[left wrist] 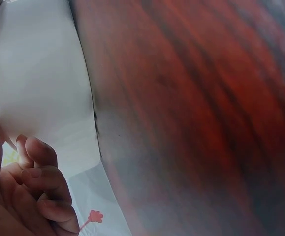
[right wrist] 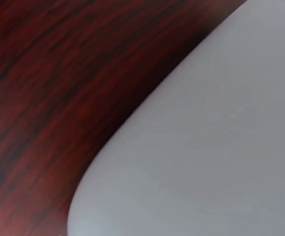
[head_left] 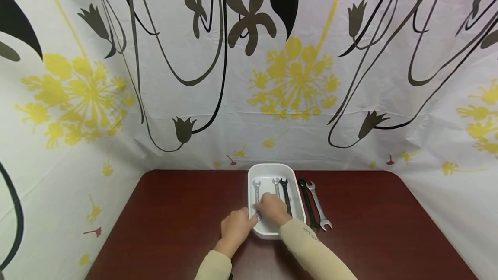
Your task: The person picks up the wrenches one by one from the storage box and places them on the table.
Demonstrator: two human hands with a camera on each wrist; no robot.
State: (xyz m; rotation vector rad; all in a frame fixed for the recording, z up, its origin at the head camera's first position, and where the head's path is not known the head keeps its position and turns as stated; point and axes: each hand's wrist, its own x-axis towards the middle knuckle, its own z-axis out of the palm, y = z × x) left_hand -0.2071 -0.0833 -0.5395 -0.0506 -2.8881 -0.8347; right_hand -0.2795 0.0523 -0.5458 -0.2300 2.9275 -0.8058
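Note:
A white tray [head_left: 271, 233] lies on the table with its long side pointing away from me. My left hand [head_left: 236, 228] grips the tray's near left rim, thumb over the edge; in the left wrist view the curled fingers [left wrist: 48, 184] sit at the tray's outer wall. Inside the tray, my right hand [head_left: 273, 208] pinches a silver wrench [head_left: 256, 187] along the left wall; its fingertips are partly hidden. Further right in the tray lie a second silver wrench [head_left: 276, 186] and a black wrench [head_left: 285, 193], their lower parts behind the right hand and wrist.
Just right of the tray, a black wrench [head_left: 307, 202] and a larger silver wrench [head_left: 319, 205] lie side by side on the dark red table [head_left: 186, 211]. A flower-patterned white cloth [head_left: 233, 98] hangs behind the table and along its sides.

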